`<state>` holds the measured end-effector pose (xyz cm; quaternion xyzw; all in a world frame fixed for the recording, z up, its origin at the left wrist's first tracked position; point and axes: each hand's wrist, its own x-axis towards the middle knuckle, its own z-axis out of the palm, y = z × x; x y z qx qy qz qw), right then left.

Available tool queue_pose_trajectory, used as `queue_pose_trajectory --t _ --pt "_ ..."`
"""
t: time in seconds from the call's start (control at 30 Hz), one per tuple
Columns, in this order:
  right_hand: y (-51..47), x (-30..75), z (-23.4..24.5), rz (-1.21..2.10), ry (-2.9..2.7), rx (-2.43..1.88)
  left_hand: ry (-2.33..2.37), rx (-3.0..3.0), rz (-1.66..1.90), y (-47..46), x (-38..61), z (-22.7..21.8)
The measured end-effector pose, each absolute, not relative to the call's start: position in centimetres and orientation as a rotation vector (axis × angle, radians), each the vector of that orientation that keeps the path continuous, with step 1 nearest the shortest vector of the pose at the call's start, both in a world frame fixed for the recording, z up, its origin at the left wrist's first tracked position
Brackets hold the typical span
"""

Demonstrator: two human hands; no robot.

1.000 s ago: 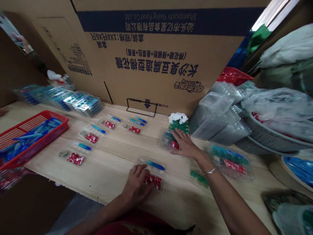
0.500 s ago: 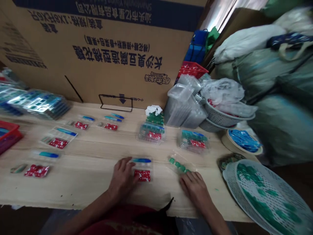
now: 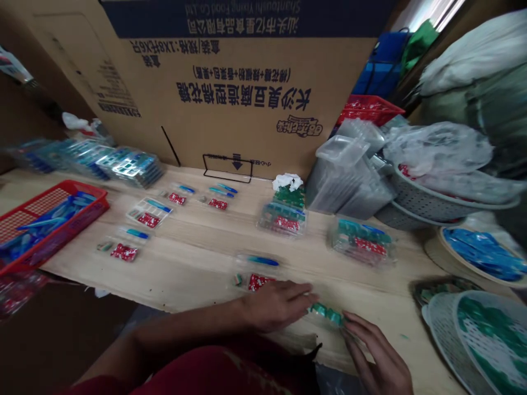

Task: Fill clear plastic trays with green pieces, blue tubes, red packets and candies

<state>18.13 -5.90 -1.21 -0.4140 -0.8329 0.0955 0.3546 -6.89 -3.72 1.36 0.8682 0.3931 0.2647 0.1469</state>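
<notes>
My right hand (image 3: 376,351) grips the right end of a clear plastic strip of green pieces (image 3: 326,314) just above the table's front edge. My left hand (image 3: 282,306) reaches across with its fingers stretched toward the strip's left end; whether they touch it is blurred. Behind my left hand lies a clear tray holding a blue pen (image 3: 263,260), a red patterned packet (image 3: 259,282) and a small striped piece (image 3: 237,280). My left hand partly covers the packet.
Similar filled trays (image 3: 282,219) stand farther back. To the left is a red basket (image 3: 88,219) of blue pens; to the right, a white sieve (image 3: 463,323) with green pieces. Stacked clear trays (image 3: 349,175) lean by a big cardboard box (image 3: 247,126).
My left hand has moved right, from the tray with the red packet to the green strip. My right hand has lifted the strip's right end nearer to me. The view has turned left.
</notes>
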Motion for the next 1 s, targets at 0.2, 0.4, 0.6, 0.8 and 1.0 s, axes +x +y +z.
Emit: queue_pose_trajectory --t 0.2,0.4,0.6,0.8,1.0 --pt "-0.9 8.8 -1.4 0.935 -1.918 -1.171 1.706 1.764 1.01 -4.0 -14.3 0.0" --pt "2.5 5.0 -5.2 0.616 -2.153 -1.191 1.981 1.925 0.866 -2.5 -17.1 -5.1" --pt "1.6 3.9 -2.4 0.802 -2.662 -1.112 2.015 2.082 0.725 -2.5 -16.8 -6.5" --pt "2.4 2.0 -2.5 0.873 -2.788 -1.09 1.893 2.169 0.752 -2.1 -17.1 -7.6" --pt "2.3 3.9 -1.5 0.802 -2.659 -1.074 1.626 1.788 0.986 -1.5 -17.2 -4.9"
